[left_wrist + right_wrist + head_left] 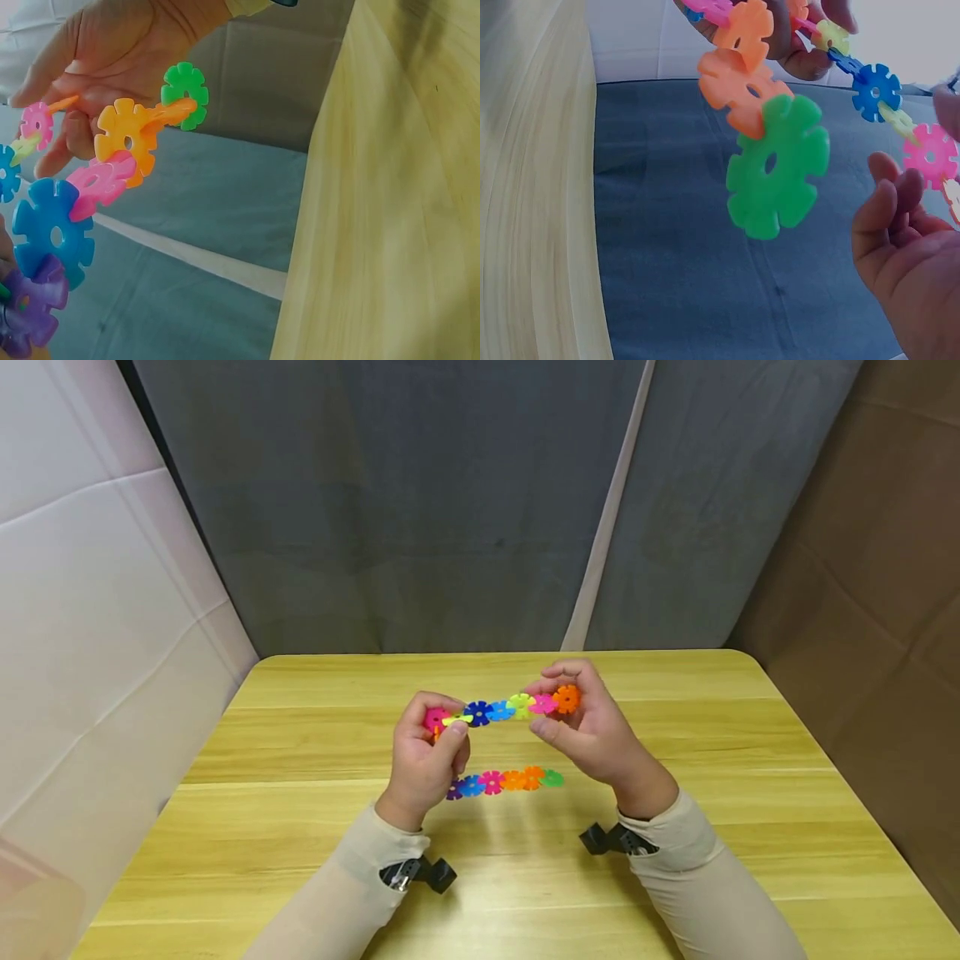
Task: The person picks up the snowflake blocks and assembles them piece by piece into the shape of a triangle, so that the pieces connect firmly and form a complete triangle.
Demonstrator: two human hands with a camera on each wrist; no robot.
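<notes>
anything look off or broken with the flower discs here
Nothing stands out. Both hands, left and right, hold a chain of coloured discs level above the table. A second chain shows below it, unbroken.

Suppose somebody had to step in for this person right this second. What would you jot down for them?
The left hand pinches the pink end of the upper chain of bright plastic snowflake discs; the right hand pinches its orange end, above the wooden table.
The lower chain of similar discs runs beneath, purple end by the left hand, green end free.
Done: each chain is clipped together. Left, probably: joining them.
</notes>
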